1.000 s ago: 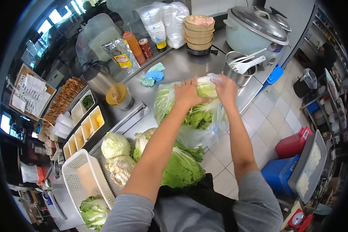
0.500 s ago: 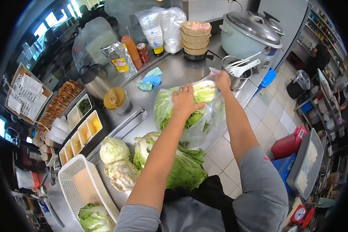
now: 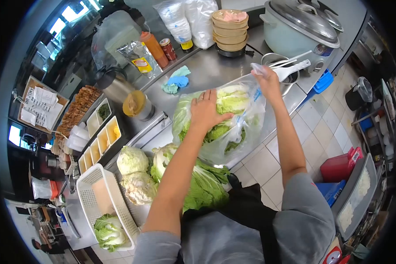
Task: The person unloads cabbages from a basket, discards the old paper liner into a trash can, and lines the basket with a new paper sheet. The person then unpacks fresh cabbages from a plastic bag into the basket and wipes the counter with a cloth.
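A clear plastic bag (image 3: 253,143) with leafy napa cabbage (image 3: 233,100) inside lies on the steel counter. My left hand (image 3: 205,112) rests flat on top of it, fingers stretched and thumb apart. At the bag's far right end, my right hand (image 3: 268,81) pinches the gathered plastic and holds it raised. Nearer my body, loose napa cabbage (image 3: 202,185) with big green leaves lies partly behind my left forearm. Two pale round cabbage heads (image 3: 133,159) sit to its left, the nearer one browned in places.
A white basket (image 3: 84,198) holding a cabbage stands at the left, near a row of ingredient tubs (image 3: 103,143). Behind the bag are a crumpled blue-green cloth (image 3: 177,81), stacked bowls (image 3: 230,33), a metal pot with utensils (image 3: 290,77) and a large rice cooker (image 3: 299,33).
My right hand has pulled the bag's end up and away to the right, stretching the plastic. My left hand stays flat on the bag. The camera view has shifted and tilted slightly.
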Demonstrator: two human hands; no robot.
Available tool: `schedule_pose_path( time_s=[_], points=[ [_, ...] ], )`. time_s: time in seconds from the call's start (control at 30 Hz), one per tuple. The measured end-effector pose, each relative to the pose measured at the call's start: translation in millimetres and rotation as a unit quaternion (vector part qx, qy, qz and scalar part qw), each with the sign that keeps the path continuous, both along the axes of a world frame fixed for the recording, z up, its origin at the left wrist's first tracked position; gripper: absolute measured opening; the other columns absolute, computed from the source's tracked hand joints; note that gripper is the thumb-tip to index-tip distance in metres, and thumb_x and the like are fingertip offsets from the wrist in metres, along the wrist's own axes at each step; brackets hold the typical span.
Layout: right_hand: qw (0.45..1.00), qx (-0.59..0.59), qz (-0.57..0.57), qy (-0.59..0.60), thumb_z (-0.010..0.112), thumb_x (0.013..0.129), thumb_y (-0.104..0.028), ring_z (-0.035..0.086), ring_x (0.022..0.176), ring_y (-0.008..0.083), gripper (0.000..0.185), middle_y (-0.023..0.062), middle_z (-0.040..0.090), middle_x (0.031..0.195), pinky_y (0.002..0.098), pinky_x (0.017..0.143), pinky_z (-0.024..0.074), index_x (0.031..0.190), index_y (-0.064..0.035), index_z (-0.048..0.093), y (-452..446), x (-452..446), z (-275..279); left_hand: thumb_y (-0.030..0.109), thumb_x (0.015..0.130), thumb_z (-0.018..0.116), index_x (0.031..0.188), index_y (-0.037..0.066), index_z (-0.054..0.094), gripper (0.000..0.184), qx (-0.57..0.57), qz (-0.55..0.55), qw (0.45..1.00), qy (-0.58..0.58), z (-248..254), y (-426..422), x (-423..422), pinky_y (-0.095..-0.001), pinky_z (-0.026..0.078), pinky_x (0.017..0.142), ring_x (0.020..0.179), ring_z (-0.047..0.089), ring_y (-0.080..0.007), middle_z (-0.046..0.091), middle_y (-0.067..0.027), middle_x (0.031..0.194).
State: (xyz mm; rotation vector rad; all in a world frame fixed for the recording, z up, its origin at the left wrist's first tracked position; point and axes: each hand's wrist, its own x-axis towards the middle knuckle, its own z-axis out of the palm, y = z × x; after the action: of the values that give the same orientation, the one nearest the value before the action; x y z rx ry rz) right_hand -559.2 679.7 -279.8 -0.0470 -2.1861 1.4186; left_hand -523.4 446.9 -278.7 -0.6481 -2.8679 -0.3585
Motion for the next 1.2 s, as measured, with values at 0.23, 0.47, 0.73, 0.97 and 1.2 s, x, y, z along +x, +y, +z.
schedule_pose_path(
  time_s=[0.23,0.47,0.73,0.97,1.2],
  points=[
    [0.983,-0.067,0.160,-0.067,0.055,0.084,-0.008,0.053,0.072,0.0105,0.011,0.0034,0.059,0.078,0.0238,0.067,0.0419,0.094,-0.0011,0.055,-15,27,39,0.050,0.072,0.063,0.122,0.005,0.051,0.068,0.106,-0.026,0.989,-0.103,33,25,-36,-0.0439,0.034,0.096,0.112,0.050,-0.0282,0.052,-0.0161,0.123],
    [0.987,-0.029,0.147,0.057,0.057,0.086,-0.014,0.051,0.072,0.0102,0.018,0.0038,0.058,0.086,0.0282,0.062,0.0406,0.099,-0.0015,0.059,-15,21,-22,0.013,0.083,0.056,0.094,0.000,0.062,0.017,0.337,-0.122,0.922,-0.146,2,66,-66,-0.0341,0.048,0.066,0.072,0.063,-0.0297,0.065,-0.0152,0.074],
    [0.947,-0.290,0.070,-0.116,0.057,0.086,-0.015,0.049,0.071,0.0074,0.014,0.0007,0.060,0.079,0.0245,0.065,0.0399,0.086,-0.0019,0.063,-32,40,-35,0.012,0.086,0.050,0.080,0.002,0.057,0.013,0.331,-0.044,0.942,-0.028,-10,79,-41,-0.0430,0.043,0.062,0.071,0.058,-0.0365,0.060,-0.0170,0.075],
    [0.925,-0.337,0.160,-0.069,0.054,0.090,-0.018,0.046,0.068,0.0051,0.018,-0.0022,0.055,0.075,0.0195,0.063,0.0368,0.082,-0.0035,0.059,-30,36,-42,0.009,0.086,0.050,0.085,-0.001,0.059,0.013,0.341,-0.015,0.940,-0.005,-9,78,-37,-0.0351,0.044,0.059,0.060,0.058,-0.0273,0.060,-0.0139,0.067],
    [0.856,-0.503,0.115,0.035,0.053,0.091,-0.020,0.044,0.066,0.0059,0.017,-0.0017,0.052,0.074,0.0201,0.061,0.0351,0.083,-0.0040,0.055,-30,46,-53,0.012,0.086,0.052,0.083,0.003,0.060,0.013,0.360,0.055,0.931,-0.016,-9,85,-32,-0.0421,0.044,0.059,0.065,0.058,-0.0352,0.061,-0.0152,0.070]
  ],
)
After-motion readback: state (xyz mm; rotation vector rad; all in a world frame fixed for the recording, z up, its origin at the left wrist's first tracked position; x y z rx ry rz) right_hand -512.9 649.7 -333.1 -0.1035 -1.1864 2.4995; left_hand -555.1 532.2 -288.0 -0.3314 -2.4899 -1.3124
